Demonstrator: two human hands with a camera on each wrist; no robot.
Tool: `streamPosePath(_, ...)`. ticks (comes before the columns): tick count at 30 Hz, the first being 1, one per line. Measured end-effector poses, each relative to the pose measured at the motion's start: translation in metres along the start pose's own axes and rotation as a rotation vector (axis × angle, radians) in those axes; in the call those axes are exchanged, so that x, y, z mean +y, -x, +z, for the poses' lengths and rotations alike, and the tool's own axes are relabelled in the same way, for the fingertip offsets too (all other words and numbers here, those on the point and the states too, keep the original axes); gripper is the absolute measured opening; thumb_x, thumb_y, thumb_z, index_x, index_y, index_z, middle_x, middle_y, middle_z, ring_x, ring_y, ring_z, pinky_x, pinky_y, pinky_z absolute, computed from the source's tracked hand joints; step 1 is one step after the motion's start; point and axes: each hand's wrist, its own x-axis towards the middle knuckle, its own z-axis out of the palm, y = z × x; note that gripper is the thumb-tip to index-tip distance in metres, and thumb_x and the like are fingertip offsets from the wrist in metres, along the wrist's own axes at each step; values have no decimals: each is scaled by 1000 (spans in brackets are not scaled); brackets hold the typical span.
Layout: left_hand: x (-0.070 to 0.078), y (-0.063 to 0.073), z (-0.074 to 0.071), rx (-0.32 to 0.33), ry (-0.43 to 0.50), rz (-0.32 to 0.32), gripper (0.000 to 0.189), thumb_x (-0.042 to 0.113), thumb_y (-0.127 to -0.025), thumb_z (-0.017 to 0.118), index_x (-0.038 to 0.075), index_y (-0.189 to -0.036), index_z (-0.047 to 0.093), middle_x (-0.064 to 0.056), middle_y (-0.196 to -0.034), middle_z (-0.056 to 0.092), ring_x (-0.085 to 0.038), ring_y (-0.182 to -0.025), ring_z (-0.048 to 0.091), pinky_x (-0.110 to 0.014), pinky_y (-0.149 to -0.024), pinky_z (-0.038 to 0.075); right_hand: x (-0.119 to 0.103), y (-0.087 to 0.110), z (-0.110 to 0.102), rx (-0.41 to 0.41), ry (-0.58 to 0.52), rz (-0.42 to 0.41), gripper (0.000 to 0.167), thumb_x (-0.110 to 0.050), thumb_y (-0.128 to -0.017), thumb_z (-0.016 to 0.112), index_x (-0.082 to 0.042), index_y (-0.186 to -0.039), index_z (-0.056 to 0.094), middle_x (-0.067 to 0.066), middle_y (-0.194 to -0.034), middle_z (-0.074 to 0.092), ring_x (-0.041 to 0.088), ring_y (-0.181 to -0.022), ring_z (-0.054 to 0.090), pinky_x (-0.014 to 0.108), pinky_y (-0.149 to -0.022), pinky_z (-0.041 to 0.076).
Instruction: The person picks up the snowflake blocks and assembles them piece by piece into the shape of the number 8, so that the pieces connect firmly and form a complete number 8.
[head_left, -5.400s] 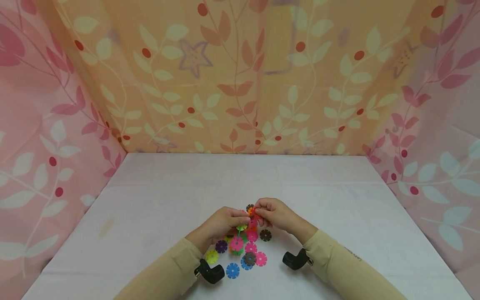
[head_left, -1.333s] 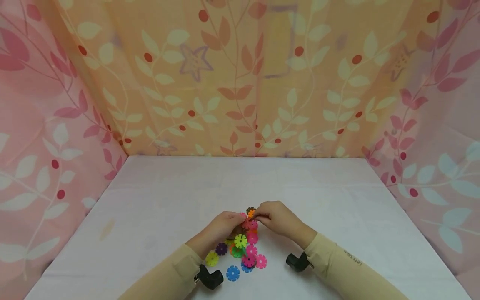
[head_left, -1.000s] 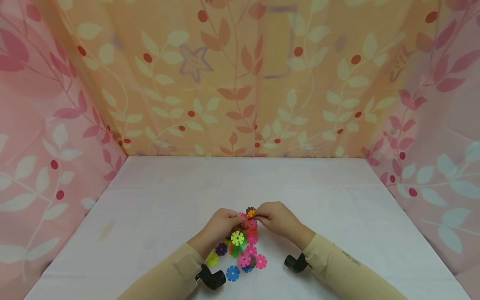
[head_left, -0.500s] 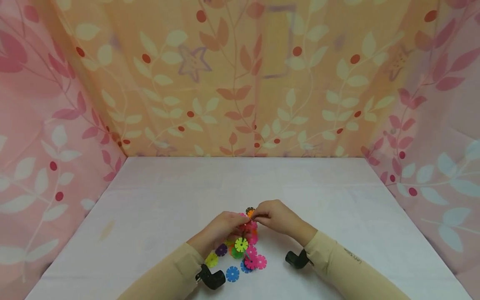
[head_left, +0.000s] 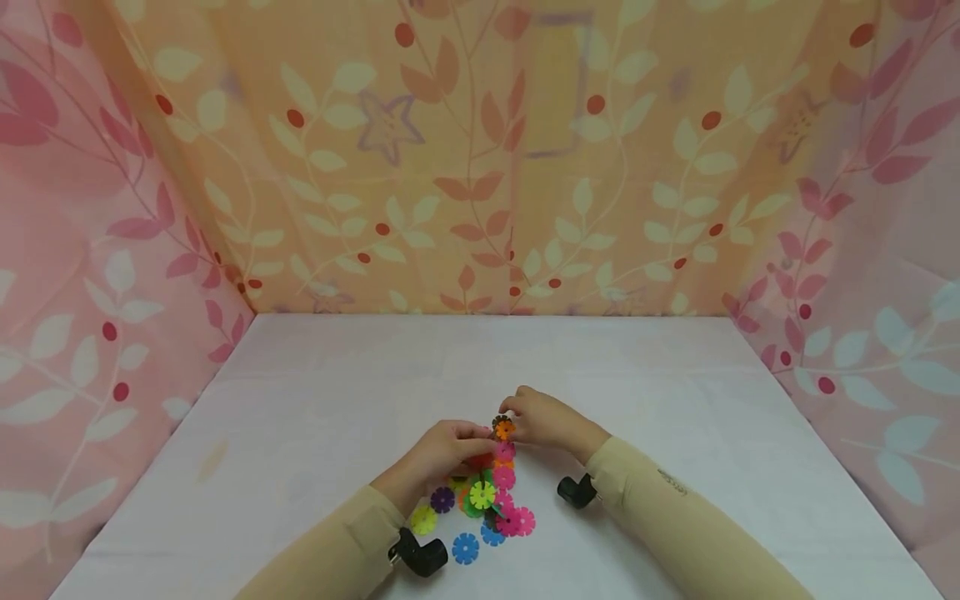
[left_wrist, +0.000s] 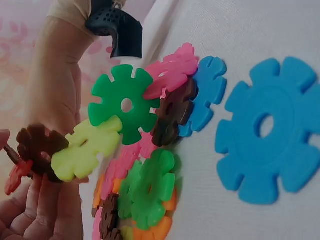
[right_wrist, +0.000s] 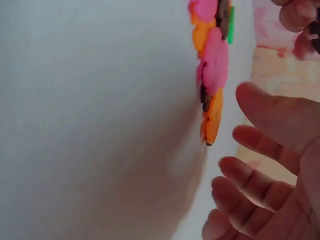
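Observation:
My left hand (head_left: 442, 454) holds up the end of a chain of linked flower-shaped snowflake discs. In the left wrist view, a red disc (left_wrist: 19, 177) and a brown disc (left_wrist: 44, 147) lie by its fingers, followed by a yellow disc (left_wrist: 85, 150), a green disc (left_wrist: 125, 102) and a pink disc (left_wrist: 172, 70). Several loose discs lie beneath, including a blue disc (head_left: 465, 548) and a purple disc (head_left: 442, 499). My right hand (right_wrist: 280, 165) is spread with nothing between its fingers, beside an orange disc (right_wrist: 214, 117) at the pile's far end.
A yellow disc (head_left: 423, 519) lies at the pile's left edge on the white tabletop (head_left: 337, 375). Black wrist mounts (head_left: 420, 554) stick out below both sleeves. Patterned cloth (head_left: 480, 167) encloses the table at the back and sides.
The brown disc once lying right of the pile has gone from that spot. My right fingers, pinched together at the left hand half a second ago, have parted and drawn away. The chain hangs from the left hand.

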Motion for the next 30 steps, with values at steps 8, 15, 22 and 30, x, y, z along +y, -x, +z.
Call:
streamPosePath(8, -1, 1, 1, 22, -17, 3, 35, 31, -80, 70, 6, -105, 66, -5, -96, 66, -17, -86, 63, -34, -78, 52, 1, -9, 8, -42, 38, 48, 9, -16, -80, 68, -15, -80, 60, -3, -78, 45, 12, -69, 46, 24, -64, 43)
streamPosePath(15, 0, 0, 1, 22, -55, 23, 39, 29, -79, 72, 4, -107, 64, -4, -93, 65, -17, -84, 61, -34, -77, 52, 3, -7, 11, -59, -75, 37, 23, -26, -74, 75, -14, -84, 58, -3, -77, 47, 14, -72, 44, 25, -63, 41)
streamPosePath(22, 2, 3, 3, 31, -92, 48, 37, 26, -78, 73, 6, -107, 65, -3, -82, 59, -16, -78, 59, -31, -74, 53, 0, 2, 7, -81, -221, 69, 21, -10, -74, 73, -14, -82, 54, -3, -72, 50, 13, -68, 46, 25, -59, 42)
streamPosePath(30, 7, 9, 3, 20, -102, 68, 35, 22, -76, 75, 6, -105, 65, -4, -80, 59, -17, -73, 58, -31, -71, 53, -9, 30, -14, 93, -505, 24, 5, -17, -85, 65, -13, -81, 64, 1, -74, 63, 21, -64, 57, 34, -60, 51)
